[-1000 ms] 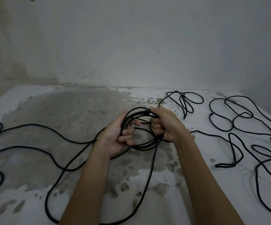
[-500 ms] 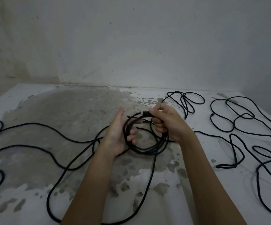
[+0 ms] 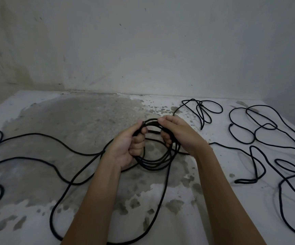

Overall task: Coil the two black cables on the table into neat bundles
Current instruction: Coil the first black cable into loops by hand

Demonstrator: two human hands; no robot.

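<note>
Fingers of the left hand curl tightly round the left side of the coil, thumb on top, clamping several turns together. The right hand closes on the coil's upper right, its fingertips pinching the top strands next to the left thumb. Both hands therefore grip the same bundle, which is held at the centre of the frame, just above the table.

The coil holds only a few turns. From it, the loose cable runs out across the left half of the frame in long wandering curves, and one big loop sweeps down to the bottom centre. The second cable lies untouched in open loops at the right of the frame. A smaller tangle sits at the upper right, above the right hand; I cannot tell which cable it belongs to.

The step in hand looks like the laying of a fresh turn onto the first bundle, early in the task. The next move probably calls for the left hand to hold the turns pinned while the right lets go, reaches out for slack, and brings back a loop matching the others in size. The trailing length crosses itself at the left, so it may snag or twist as it is drawn in.
</note>
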